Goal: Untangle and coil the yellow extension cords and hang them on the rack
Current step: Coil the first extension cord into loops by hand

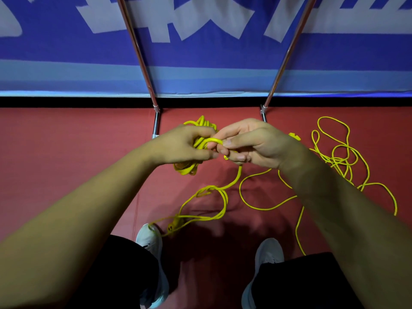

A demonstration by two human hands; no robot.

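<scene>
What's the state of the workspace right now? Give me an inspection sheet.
Surface: red floor, cords lying on it.
Job's things: part-wound coil held up; loose cord tangled on the floor at right; rack posts behind, top out of view.
Clutter: nothing seen.
Grips: left grip holds the coil; right grip pinches a loop at it.
Cables: a strand hangs from the grips to floor loops; plug by the left shoe.
Surroundings: blue banner behind the rack.
</scene>
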